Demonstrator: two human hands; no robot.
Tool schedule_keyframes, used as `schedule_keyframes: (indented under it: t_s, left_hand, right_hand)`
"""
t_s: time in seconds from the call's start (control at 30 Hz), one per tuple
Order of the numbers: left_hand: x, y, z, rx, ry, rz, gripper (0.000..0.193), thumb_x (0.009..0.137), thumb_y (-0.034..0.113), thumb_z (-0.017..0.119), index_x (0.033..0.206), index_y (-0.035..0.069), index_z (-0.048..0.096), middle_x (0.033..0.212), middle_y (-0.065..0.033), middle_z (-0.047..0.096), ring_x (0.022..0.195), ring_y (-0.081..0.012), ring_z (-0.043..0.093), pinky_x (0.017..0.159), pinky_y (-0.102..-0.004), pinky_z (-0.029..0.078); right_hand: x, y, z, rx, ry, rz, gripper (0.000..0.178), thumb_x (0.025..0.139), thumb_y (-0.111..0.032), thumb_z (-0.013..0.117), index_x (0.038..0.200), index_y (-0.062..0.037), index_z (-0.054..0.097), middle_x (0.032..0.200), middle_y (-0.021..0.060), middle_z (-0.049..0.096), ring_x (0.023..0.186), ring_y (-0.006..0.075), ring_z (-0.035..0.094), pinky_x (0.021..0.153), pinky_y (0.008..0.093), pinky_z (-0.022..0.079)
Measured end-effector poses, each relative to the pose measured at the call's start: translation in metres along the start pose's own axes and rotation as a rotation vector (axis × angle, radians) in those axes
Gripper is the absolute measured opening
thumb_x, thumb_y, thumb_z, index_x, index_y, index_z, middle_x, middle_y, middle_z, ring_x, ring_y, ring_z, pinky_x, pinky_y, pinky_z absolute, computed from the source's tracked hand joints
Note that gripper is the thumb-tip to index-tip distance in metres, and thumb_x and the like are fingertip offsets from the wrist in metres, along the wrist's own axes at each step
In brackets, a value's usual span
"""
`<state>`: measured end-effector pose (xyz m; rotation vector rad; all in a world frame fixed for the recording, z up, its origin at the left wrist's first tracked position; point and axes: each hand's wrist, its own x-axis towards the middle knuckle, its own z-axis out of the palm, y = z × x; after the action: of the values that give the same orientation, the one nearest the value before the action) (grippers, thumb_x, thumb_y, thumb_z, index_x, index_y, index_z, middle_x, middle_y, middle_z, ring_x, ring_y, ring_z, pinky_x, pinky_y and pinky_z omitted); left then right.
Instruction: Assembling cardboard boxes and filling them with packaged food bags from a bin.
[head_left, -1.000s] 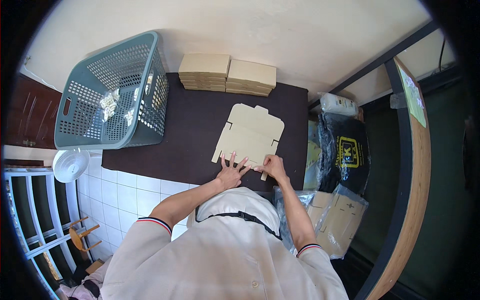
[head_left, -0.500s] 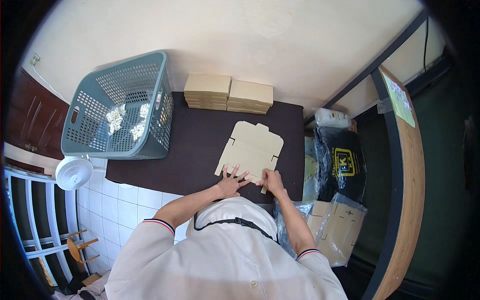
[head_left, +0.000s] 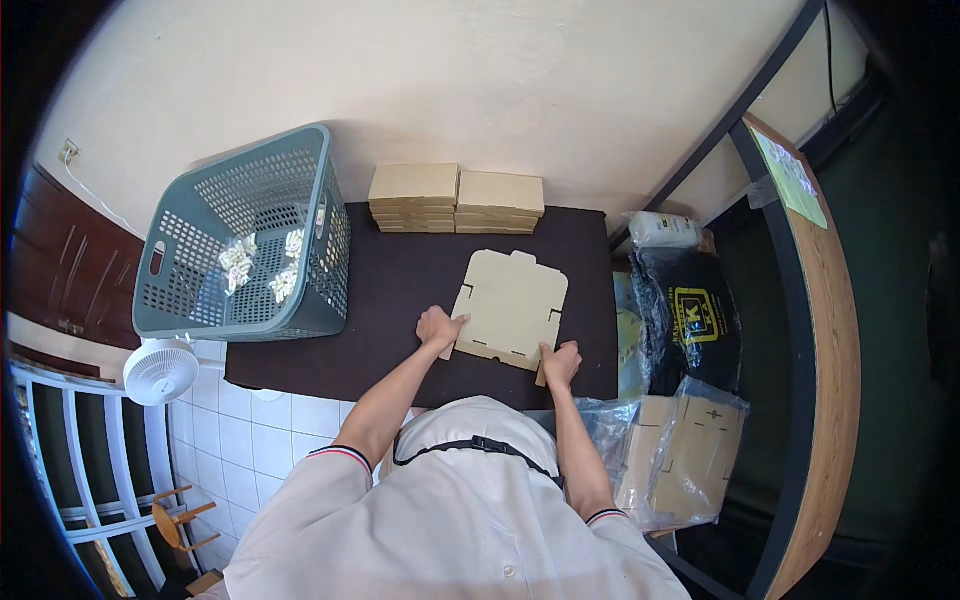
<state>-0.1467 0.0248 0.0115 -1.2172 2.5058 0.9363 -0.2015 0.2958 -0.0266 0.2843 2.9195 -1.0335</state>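
Observation:
A flat brown cardboard box blank [head_left: 510, 300] lies on the dark cloth-covered table [head_left: 400, 270], its rounded tab end pointing away from me. My left hand [head_left: 440, 328] is closed on a narrow side flap at its near left corner. At the near right corner, my right hand [head_left: 560, 364] pinches the opposite flap, which hangs down toward the table edge. Slots and cut lines show along the sides and near edge of the blank.
Folded cardboard boxes [head_left: 414, 198] stand in two stacks by the wall. A grey-green plastic basket [head_left: 240, 325] holding small bags of whitish pieces sits at the left. Bagged cardboard blanks [head_left: 692, 450] and a black plastic package [head_left: 690, 315] are at the right, near a wooden shelf [head_left: 835, 330].
My left hand has gone from lying spread on the blank to gripping its left flap. My right hand remains on the right flap, and the near edge appears folded up.

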Motion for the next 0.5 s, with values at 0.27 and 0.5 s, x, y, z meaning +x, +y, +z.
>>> schedule_keyframes:
  t_s: [0.27,0.5]
  left_hand:
    - [-0.004,-0.016,0.034,0.11,0.029,0.245,0.039,0.095,0.037,0.076,0.095,-0.002,0.079,0.106,-0.024,0.077,0.096,-0.0419,0.076,0.087,-0.0515,0.061]
    - [-0.006,-0.014,0.044,0.318,0.104,0.485,0.032,0.093,0.032,0.074,0.097,0.001,0.077,0.095,-0.0269,0.075,0.089,-0.0446,0.076,0.08,-0.0539,0.062]
  right_hand:
    - [-0.006,-0.021,-0.017,-0.063,-0.14,0.078,0.035,0.082,-0.019,0.088,0.099,0.0037,0.068,0.105,0.029,0.074,0.103,0.0475,0.073,0.09,0.0559,0.057]
    - [-0.01,-0.015,0.006,-0.346,0.065,-0.35,0.026,0.085,-0.013,0.084,0.095,0.0019,0.065,0.094,0.0263,0.075,0.093,0.0445,0.075,0.082,0.0537,0.058]
